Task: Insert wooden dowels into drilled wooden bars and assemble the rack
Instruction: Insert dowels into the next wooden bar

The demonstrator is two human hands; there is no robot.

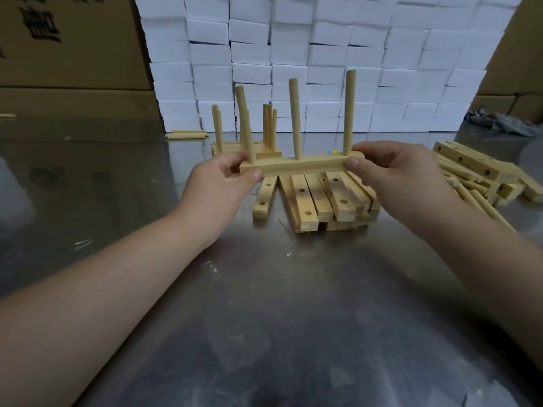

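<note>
Over the counter [264,304], held level between left hand [223,179] and right hand [393,168], each pinching an end: one bar [299,167], three dowels [295,118] seated upright. Behind, seemingly a few finished pieces [218,129], partly hidden. Leaves plenty to do: drilled bars [318,201] stacked beneath, unfilled.

Steel table [264,312] carries drilled bars [308,201], loose dowels [186,134] and stacked white boxes [323,54].

The held bar [299,168] hides far ends of the loose bars [304,202]; a blue-yellow speck [333,151] behind it is unidentifiable.
</note>
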